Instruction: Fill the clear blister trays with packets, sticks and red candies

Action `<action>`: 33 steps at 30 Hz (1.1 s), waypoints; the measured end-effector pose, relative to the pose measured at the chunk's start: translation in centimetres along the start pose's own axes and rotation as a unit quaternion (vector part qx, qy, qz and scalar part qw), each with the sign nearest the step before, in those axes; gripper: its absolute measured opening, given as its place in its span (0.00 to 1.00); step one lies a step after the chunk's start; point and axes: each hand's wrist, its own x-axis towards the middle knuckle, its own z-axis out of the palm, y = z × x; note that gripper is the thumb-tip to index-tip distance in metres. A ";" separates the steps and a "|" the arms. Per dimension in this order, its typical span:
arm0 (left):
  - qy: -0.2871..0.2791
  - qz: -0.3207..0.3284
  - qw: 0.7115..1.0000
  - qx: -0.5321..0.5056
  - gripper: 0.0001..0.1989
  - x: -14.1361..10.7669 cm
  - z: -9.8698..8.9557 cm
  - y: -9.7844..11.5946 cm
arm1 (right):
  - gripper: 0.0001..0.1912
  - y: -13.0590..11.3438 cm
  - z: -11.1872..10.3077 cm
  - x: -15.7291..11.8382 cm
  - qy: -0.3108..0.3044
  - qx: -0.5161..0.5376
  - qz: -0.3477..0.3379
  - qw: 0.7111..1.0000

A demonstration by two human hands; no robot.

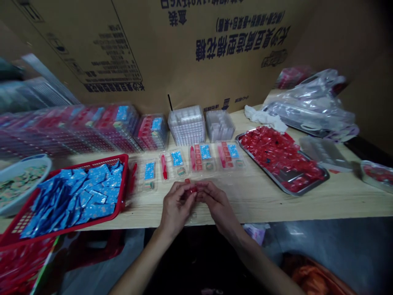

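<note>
Forearms [144, 266] reach in from my end of the feed, meeting over the bench [270, 209]. Left hand [177, 207] and right hand [219, 205] work close together, their fingers [184, 192] curled nearly shut and pinching a small red piece [193, 189] between them. Four clear trays [202, 157] line up just ahead, holding red sticks and blue packets. Blue sachets [73, 200] fill a red basket [123, 164] at left and red pieces [279, 155] heap a steel tray [307, 184] at right, apparently placed so that each supply sits within arm's reach.
</note>
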 end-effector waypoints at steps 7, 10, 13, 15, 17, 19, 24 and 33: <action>0.000 -0.199 0.954 -0.225 0.19 1.0 -0.3 -0.5 | 0.15 0.2 -0.9 0.1 0.000 -0.208 -0.108 0.972; 0.000 -0.262 0.913 -0.312 0.21 1.1 -0.3 0.3 | 0.10 -0.2 -0.8 0.1 -0.018 -0.237 -0.117 0.964; -0.006 -0.290 0.890 -0.353 0.22 1.1 -0.3 0.8 | 0.06 -0.5 -0.5 0.1 -0.014 -0.251 -0.135 0.958; -0.012 -0.294 0.885 -0.360 0.22 1.0 -0.3 0.9 | 0.05 -0.6 -0.4 0.1 -0.010 -0.266 -0.152 0.952; -0.012 -0.285 0.891 -0.353 0.21 0.9 -0.3 0.9 | 0.05 -0.7 -0.4 0.1 -0.010 -0.277 -0.165 0.946; -0.003 -0.272 0.901 -0.338 0.19 0.8 -0.2 0.8 | 0.06 -0.7 -0.4 0.1 -0.011 -0.282 -0.173 0.944; 0.003 -0.273 0.897 -0.348 0.18 1.0 -0.2 0.6 | 0.07 -0.4 -0.4 0.2 0.005 -0.252 -0.153 0.956; 0.004 -0.272 0.897 -0.347 0.20 0.9 0.1 0.7 | 0.03 -0.2 -0.8 0.6 -0.013 -0.205 -0.114 0.972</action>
